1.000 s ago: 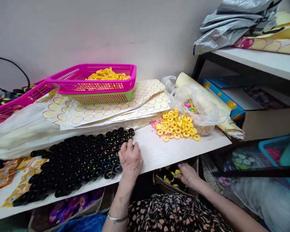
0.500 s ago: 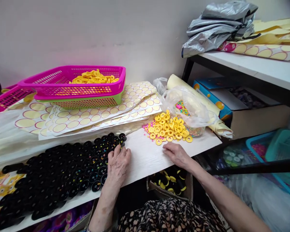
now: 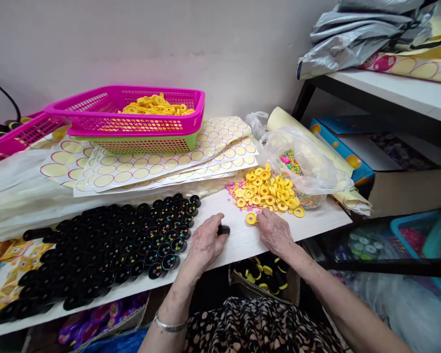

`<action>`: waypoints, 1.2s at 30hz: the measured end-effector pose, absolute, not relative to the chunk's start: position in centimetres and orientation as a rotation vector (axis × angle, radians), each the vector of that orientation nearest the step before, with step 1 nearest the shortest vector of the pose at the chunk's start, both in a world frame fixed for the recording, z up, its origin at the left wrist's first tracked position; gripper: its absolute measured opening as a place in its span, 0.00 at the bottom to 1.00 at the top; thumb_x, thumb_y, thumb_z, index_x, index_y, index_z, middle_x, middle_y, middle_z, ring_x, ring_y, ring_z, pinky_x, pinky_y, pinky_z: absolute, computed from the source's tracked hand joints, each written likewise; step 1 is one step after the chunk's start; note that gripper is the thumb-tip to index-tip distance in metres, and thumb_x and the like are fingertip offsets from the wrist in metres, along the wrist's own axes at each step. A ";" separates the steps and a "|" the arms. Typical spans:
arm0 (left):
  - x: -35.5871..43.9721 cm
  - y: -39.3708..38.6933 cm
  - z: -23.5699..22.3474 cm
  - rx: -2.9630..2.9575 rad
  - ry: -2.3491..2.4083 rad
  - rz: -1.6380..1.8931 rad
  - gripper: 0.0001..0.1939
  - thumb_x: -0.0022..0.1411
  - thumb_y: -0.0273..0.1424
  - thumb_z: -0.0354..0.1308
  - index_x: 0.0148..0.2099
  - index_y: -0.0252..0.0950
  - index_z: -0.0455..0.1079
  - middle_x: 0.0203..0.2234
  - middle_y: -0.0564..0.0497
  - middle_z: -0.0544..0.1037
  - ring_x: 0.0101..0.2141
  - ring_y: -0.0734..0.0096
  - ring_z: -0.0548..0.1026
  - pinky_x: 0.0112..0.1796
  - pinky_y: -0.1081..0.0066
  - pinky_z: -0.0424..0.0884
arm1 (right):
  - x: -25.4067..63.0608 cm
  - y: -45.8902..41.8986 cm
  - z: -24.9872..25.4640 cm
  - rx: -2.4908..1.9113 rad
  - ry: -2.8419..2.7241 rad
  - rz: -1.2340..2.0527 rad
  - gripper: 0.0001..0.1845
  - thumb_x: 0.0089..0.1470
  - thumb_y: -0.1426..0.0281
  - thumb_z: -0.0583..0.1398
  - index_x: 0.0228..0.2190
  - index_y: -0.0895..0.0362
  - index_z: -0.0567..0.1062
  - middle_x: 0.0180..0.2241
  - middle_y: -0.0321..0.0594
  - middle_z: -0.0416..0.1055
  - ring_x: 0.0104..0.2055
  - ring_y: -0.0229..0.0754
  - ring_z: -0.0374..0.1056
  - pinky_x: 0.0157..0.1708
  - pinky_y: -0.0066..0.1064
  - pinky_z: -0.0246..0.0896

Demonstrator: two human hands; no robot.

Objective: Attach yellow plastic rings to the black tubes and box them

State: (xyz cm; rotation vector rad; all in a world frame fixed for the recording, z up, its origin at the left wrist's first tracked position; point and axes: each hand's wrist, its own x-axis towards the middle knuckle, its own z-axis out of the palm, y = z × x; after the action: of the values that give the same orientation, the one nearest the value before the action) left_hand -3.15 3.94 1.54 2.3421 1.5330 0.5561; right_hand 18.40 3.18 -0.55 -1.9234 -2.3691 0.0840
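Observation:
My left hand (image 3: 207,242) is closed around a small black cup (image 3: 224,229), which lies tilted between thumb and fingers over the white tabletop (image 3: 238,245). In my right hand (image 3: 275,230), a yellow ring-shaped cap (image 3: 251,218) is pinched at the fingertips. Just beyond that hand lies a heap of yellow ring caps (image 3: 268,189), with pink and yellow beads (image 3: 235,192) scattered at its left side. Left of my left hand, rows of black cups (image 3: 132,235) stand packed together; several nearest me hold coloured beads.
Behind the cups are sheets of round stickers (image 3: 154,169) under a pink basket (image 3: 132,125) of yellow caps. A clear plastic bag (image 3: 308,166) with beads sits back right. Below the table edge is a box of black-and-yellow pieces (image 3: 264,277). A shelf (image 3: 397,98) stands right.
My left hand has moved right, away from the rows, and now has a black cup. My right hand has taken a yellow ring cap. The view has shifted slightly.

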 end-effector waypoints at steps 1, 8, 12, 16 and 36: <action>-2.6 4.1 1.1 2.271 1.533 0.569 0.23 0.49 0.24 0.52 0.49 0.38 0.62 0.34 0.51 0.73 0.34 0.67 0.71 0.34 0.70 0.66 | 18.7 2.7 -0.5 -1.936 -2.370 0.085 0.08 0.54 0.76 0.50 0.31 0.58 0.68 0.34 0.43 0.64 0.37 0.42 0.61 0.32 0.31 0.49; -0.2 4.3 -2.6 1.842 1.466 0.907 0.28 0.44 0.22 0.56 0.50 0.37 0.61 0.38 0.51 0.72 0.37 0.69 0.71 0.38 0.69 0.68 | 20.9 3.0 0.3 -1.967 -2.166 0.459 0.06 0.53 0.68 0.54 0.32 0.56 0.69 0.35 0.39 0.65 0.34 0.38 0.63 0.30 0.28 0.50; -0.1 4.0 -3.5 1.690 1.436 1.025 0.28 0.42 0.24 0.61 0.48 0.36 0.63 0.39 0.50 0.71 0.39 0.68 0.71 0.41 0.67 0.68 | 20.5 5.1 -0.1 -1.934 -2.074 0.461 0.10 0.56 0.68 0.51 0.30 0.56 0.71 0.33 0.38 0.66 0.35 0.38 0.64 0.32 0.27 0.52; -0.2 3.7 -3.5 1.707 1.424 1.061 0.25 0.42 0.26 0.63 0.45 0.35 0.65 0.38 0.50 0.71 0.38 0.69 0.71 0.40 0.68 0.68 | 19.1 6.1 -0.5 -2.073 -2.119 0.360 0.12 0.56 0.67 0.51 0.28 0.56 0.73 0.34 0.40 0.68 0.36 0.40 0.65 0.31 0.28 0.52; -0.1 3.6 -4.0 1.791 1.336 1.137 0.17 0.47 0.29 0.63 0.42 0.35 0.68 0.37 0.49 0.71 0.38 0.69 0.70 0.40 0.69 0.67 | 17.1 5.7 0.1 -1.243 -1.489 1.093 0.05 0.51 0.68 0.55 0.27 0.56 0.67 0.26 0.36 0.60 0.28 0.37 0.58 0.29 0.29 0.53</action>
State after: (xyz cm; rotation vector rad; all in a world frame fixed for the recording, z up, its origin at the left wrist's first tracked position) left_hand -0.11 3.60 -3.99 1.7909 1.3362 1.1368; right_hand 17.09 5.68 0.07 -1.2431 -1.4887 1.0928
